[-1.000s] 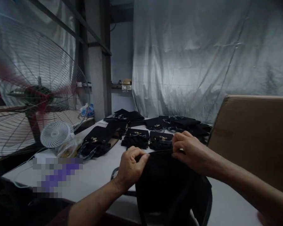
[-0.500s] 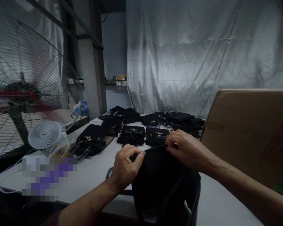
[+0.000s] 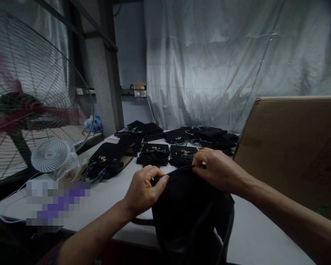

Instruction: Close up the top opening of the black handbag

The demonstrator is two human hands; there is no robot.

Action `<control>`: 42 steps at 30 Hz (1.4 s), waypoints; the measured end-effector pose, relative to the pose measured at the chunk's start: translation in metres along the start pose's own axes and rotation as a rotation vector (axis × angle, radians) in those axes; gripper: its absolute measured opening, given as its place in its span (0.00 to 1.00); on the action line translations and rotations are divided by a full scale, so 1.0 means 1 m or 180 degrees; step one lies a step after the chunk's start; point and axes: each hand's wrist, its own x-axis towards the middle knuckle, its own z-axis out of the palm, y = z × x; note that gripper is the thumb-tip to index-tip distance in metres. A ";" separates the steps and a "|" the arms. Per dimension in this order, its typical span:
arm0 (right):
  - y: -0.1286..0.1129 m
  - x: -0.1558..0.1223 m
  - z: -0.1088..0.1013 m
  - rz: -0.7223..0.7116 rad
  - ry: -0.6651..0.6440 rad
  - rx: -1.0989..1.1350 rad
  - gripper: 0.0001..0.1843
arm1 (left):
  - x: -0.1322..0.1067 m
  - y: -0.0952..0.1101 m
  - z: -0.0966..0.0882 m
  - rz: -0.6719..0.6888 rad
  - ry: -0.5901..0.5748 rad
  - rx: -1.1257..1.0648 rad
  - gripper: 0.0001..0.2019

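Note:
A black bag (image 3: 182,206) is held up in front of me at the near edge of the white table (image 3: 259,228), its mouth facing me and its inside dark. My left hand (image 3: 147,187) pinches the far rim on the left, thumb on the near side. At the right part of the same rim, my right hand (image 3: 212,167) grips the edge between thumb and fingers. A strap sticks out to the left below my left hand. The bag's lower part runs out of view.
Several black handbags with gold clasps, such as this handbag (image 3: 109,158), lie across the table. A large cardboard box (image 3: 289,154) stands at right. On the left are a small white fan (image 3: 51,155) and a big caged fan (image 3: 30,106). A silver sheet (image 3: 204,66) hangs behind.
Both hands keep their hold on the bag's rim. My left hand has shifted slightly left and up with it, and the whole view has moved a little.

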 end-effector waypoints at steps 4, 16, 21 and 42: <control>-0.007 0.004 -0.001 -0.0043 -0.0151 -0.0016 0.06 | 0.025 0.019 -0.017 -0.0365 -0.1134 0.0272 0.12; -0.020 0.051 -0.015 -0.1120 0.0583 0.1047 0.04 | 0.088 0.029 -0.038 0.0086 -0.1107 0.1333 0.07; -0.006 0.071 -0.020 -0.0409 0.1083 0.1441 0.09 | 0.097 -0.002 -0.056 -0.0978 -0.0891 0.1541 0.04; -0.050 0.126 0.051 -0.1027 -0.0150 -0.0089 0.04 | 0.064 -0.061 -0.057 -0.1434 -0.0716 0.1077 0.04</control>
